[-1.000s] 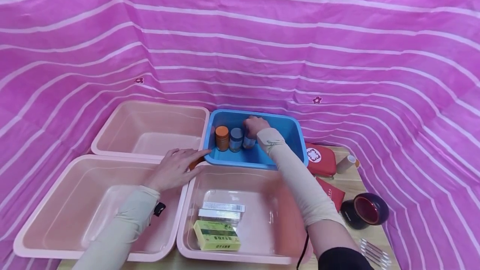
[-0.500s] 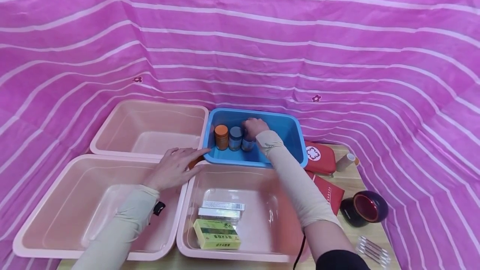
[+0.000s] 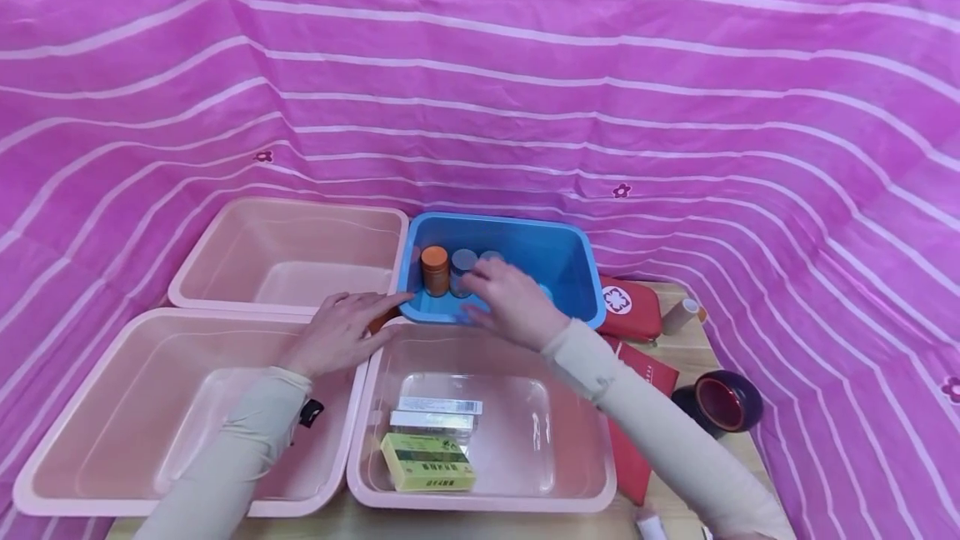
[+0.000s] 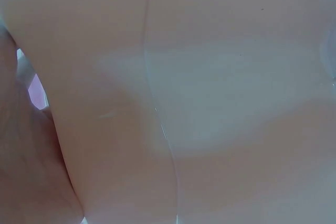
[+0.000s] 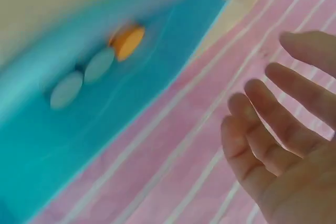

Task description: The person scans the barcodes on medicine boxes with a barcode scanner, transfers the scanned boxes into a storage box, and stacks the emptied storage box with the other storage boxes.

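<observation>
Inside the blue bin [image 3: 517,226] stand three lidded jars in a row: an orange-lidded jar [image 3: 434,270], a grey-lidded jar [image 3: 462,262] and another grey-lidded jar [image 3: 491,256] partly behind my right hand. My right hand [image 3: 510,294], blurred, is over the bin's front edge and holds nothing; the right wrist view shows its fingers [image 5: 278,114] spread apart and the lids in the bin. My left hand [image 3: 337,332] rests where the bins meet, index fingertip at the blue bin's front left corner. In the left wrist view, part of it [image 4: 26,150] shows beside a pink wall.
The front right pink bin [image 3: 517,502] holds a yellow-green box [image 3: 427,462] and slim white boxes [image 3: 435,421]. Two more pink bins [image 3: 187,319] [image 3: 300,205] stand left. A red case [image 3: 633,311], a red packet [image 3: 630,440] and a dark round object [image 3: 727,401] lie right.
My right hand has let go of the right-hand jar and come up and back toward me, out of the blue bin. The jars stay put, and my left hand keeps its place.
</observation>
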The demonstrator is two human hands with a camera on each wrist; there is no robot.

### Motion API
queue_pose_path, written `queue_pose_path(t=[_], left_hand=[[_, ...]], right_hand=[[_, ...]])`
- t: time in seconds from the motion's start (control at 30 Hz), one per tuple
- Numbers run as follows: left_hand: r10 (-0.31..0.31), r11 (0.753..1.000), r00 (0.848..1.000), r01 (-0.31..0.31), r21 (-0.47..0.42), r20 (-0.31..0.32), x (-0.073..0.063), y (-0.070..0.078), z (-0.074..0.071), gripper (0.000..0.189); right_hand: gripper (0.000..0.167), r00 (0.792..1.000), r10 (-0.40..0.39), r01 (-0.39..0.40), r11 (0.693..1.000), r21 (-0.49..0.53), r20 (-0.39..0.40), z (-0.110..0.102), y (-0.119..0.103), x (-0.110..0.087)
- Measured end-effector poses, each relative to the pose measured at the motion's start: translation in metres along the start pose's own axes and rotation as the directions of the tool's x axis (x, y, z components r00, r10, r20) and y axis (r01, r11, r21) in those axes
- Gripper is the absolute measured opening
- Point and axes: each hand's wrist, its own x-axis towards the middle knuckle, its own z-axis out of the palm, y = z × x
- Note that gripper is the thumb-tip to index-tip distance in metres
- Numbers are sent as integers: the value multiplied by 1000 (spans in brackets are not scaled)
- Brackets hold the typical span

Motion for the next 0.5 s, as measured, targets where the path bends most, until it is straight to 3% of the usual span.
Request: queue_pose_path(t=[0.1, 0.2, 0.37, 0.5], left_hand=[[-8, 1000, 1000, 8, 1, 0, 0, -2, 0, 57], [-6, 1000, 1000, 6, 7, 0, 0, -4, 0, 58], [5, 1000, 1000, -6, 8, 1, 1, -4, 2, 57], [8, 1000, 1000, -8, 2, -5, 1, -3, 2, 57]], right_hand=[[26, 997, -31, 29, 999, 27, 77, 9, -19, -19], [27, 979, -29, 22, 999, 35, 201, 25, -35, -30], [34, 901, -1, -18, 999, 41, 433, 59, -61, -26], [30, 838, -6, -28, 998, 54, 545, 86, -76, -13]])
